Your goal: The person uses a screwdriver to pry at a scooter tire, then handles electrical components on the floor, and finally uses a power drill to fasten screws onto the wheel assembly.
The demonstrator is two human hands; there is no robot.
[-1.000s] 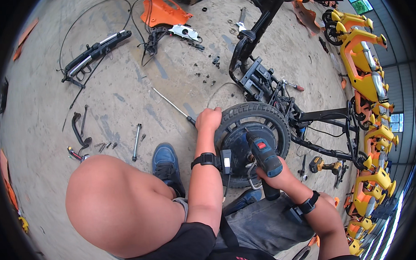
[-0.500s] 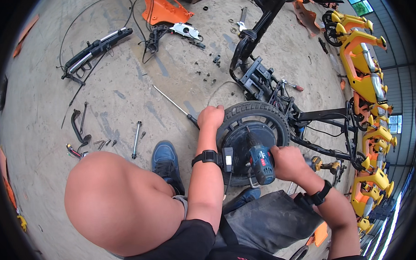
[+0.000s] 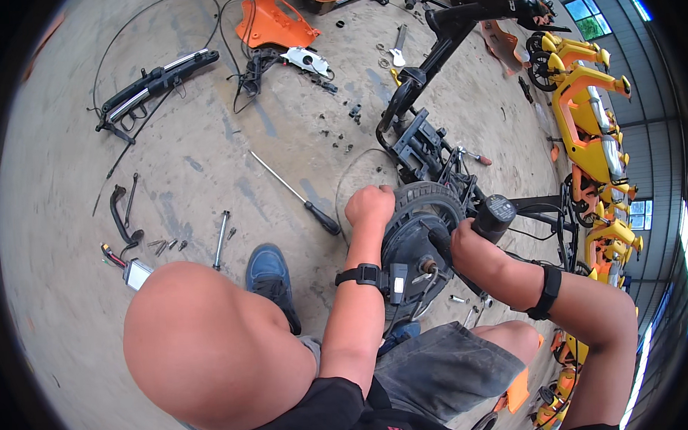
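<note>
A black scooter wheel [image 3: 407,247] with a treaded tire lies tilted in front of me, by the black frame. My left hand [image 3: 370,208] is closed over the tire's left upper edge. My right hand [image 3: 466,247] grips a cordless drill [image 3: 495,216], its dark battery end turned up and its nose directed at the wheel's hub cover. Whether the bit touches a screw cannot be made out. The axle end [image 3: 427,265] sticks out of the hub's middle, and a cable runs from it. A long screwdriver [image 3: 319,214] lies on the floor left of my left hand.
The scooter frame [image 3: 425,148] stretches from behind the wheel to the far right. On the concrete lie a shock-absorber fork [image 3: 154,89], an orange panel [image 3: 273,20], a socket wrench [image 3: 221,238] and several bolts [image 3: 171,245]. Yellow scooters [image 3: 595,123] line the right side.
My right hand has turned the drill, raising its battery end and swinging its body off the hub's middle, exposing the axle. The left hand stays on the tire. The view has shifted slightly.
</note>
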